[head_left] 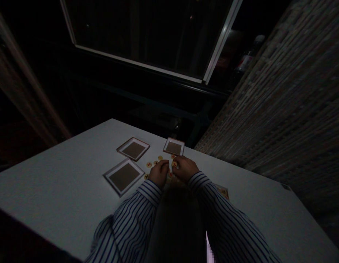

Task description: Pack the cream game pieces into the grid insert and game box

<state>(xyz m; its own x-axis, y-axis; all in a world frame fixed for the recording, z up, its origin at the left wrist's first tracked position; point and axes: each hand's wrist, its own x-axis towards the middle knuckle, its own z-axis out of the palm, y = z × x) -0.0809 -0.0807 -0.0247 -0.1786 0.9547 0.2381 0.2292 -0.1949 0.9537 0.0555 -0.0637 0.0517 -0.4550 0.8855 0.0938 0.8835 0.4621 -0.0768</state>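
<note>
Several round, pale yellow pieces with dark or red marks lie on the white table (76, 171). One red-marked piece (149, 164) is left of my hands, and a dark-marked one (146, 176) is nearer the tray corner. My left hand (159, 173) is closed just above the table; what its fingers hold, if anything, is hidden. My right hand (186, 168) pinches a round piece (174, 164) with a red mark between thumb and fingers. More pieces lie between the hands, such as a red-marked one (170, 175), partly covered.
Three shallow square trays stand beyond and left of my hands: one near left (124, 176), one far left (133, 148), one at the back (174, 146). A patterned box (222, 191) shows past my right sleeve. A string curtain (281, 91) hangs along the right; a bottle (244, 62) stands behind.
</note>
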